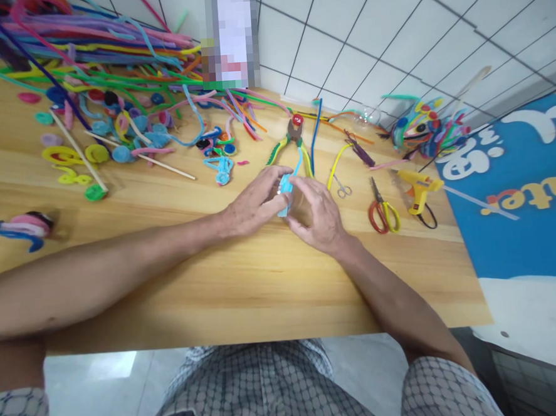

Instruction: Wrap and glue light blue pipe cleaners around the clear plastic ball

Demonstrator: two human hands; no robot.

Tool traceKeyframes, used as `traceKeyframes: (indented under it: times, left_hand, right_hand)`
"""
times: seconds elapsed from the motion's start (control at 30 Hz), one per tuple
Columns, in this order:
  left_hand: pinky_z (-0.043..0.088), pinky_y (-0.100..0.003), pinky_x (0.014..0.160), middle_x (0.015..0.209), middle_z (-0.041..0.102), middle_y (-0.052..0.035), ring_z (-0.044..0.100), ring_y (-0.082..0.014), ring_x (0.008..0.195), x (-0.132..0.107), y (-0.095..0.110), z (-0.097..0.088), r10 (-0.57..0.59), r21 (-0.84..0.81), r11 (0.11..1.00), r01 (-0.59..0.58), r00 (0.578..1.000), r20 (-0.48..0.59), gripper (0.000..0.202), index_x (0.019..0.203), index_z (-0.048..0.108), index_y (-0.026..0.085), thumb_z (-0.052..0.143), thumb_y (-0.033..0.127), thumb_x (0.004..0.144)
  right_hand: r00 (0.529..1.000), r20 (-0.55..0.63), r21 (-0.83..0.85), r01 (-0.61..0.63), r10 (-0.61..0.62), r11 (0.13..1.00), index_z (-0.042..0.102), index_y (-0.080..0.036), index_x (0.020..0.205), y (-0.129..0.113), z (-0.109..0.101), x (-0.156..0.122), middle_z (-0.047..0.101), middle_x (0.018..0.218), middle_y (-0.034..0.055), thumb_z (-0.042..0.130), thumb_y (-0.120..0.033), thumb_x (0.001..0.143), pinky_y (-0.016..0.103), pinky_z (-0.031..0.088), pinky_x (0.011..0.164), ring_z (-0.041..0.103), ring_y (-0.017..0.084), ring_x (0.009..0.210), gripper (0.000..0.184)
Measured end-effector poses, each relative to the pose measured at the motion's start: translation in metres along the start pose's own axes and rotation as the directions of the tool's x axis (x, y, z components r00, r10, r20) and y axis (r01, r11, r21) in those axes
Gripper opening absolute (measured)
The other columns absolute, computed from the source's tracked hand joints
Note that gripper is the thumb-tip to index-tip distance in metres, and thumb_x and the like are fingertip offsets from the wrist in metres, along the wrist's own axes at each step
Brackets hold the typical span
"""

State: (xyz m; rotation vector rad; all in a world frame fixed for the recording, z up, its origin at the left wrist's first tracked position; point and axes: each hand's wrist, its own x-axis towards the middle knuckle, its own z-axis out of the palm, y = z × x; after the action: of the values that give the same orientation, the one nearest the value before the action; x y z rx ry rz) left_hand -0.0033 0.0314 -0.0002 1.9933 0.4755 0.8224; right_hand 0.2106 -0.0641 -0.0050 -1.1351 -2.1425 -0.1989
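Observation:
Above the middle of the table, a small light-blue pipe cleaner piece (285, 195) is held between both hands, with one loose end sticking up. My left hand (258, 200) is closed on its left side, thumb across its front. From the right, my right hand (318, 212) pinches its upper edge with bent fingers. Just beyond the hands lie pliers (295, 131) with green and yellow handles, partly hidden by my fingers. A red bead-like ball (297, 119) is at the jaws. Left of them sits a light-blue bent pipe cleaner shape (221, 169).
Pipe cleaners (84, 44) are heaped at the back left, with coiled pieces (132, 129) before them. Scissors (380, 208), small scissors (343, 188) and a yellow glue gun (417, 190) lie right. A pink-and-blue coil (25, 228) is far left. White tiles (342, 28) rise behind.

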Motion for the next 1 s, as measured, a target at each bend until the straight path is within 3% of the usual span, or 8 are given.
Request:
traceKeyframes:
  times: [0.3,0.57,0.8,1.0]
  left_hand:
    - [0.058,-0.047,0.114,0.142,0.067,-0.0136,0.066,-0.0270,0.125,-0.002,-0.006,0.002,0.022,-0.022,1.000,-0.023,0.999,-0.032,0.059,0.152,0.056,0.020,0.058,0.061,0.109]
    - [0.056,-0.052,0.119,0.144,0.063,-0.0179,0.063,-0.0299,0.132,-0.002,-0.004,0.004,0.020,-0.026,0.999,-0.021,1.000,-0.023,0.054,0.151,0.052,0.015,0.058,0.048,0.108]
    - [0.057,-0.050,0.116,0.134,0.066,-0.0111,0.064,-0.0272,0.127,0.000,0.002,0.002,-0.007,-0.069,0.998,0.005,1.000,-0.027,0.037,0.139,0.052,0.023,0.055,0.044,0.109]
    - [0.059,-0.048,0.110,0.136,0.067,-0.0115,0.066,-0.0266,0.120,0.002,0.001,0.000,-0.033,-0.073,0.997,0.035,0.999,0.026,0.044,0.144,0.051,0.021,0.055,0.047,0.109]
  right_hand:
    - [0.999,0.008,0.006,-0.043,0.043,0.999,0.022,-0.034,0.182,0.006,0.001,-0.003,0.068,0.163,0.0157,0.071,-0.025,0.102,0.070,0.062,0.123,0.069,0.039,0.149,0.094]
    - [1.000,-0.014,0.001,-0.018,0.018,1.000,0.022,-0.035,0.184,0.006,0.002,-0.002,0.069,0.162,0.0148,0.070,-0.023,0.103,0.069,0.063,0.121,0.071,0.038,0.147,0.095]
    - [1.000,-0.001,0.022,-0.018,0.018,1.000,0.022,-0.036,0.184,0.005,0.002,-0.002,0.068,0.165,0.0128,0.068,-0.022,0.105,0.069,0.061,0.124,0.069,0.038,0.150,0.093]
    - [0.998,-0.061,0.003,0.006,-0.006,1.000,0.024,-0.032,0.184,0.005,0.005,-0.002,0.069,0.162,0.0148,0.071,-0.023,0.103,0.067,0.062,0.123,0.069,0.037,0.148,0.095]
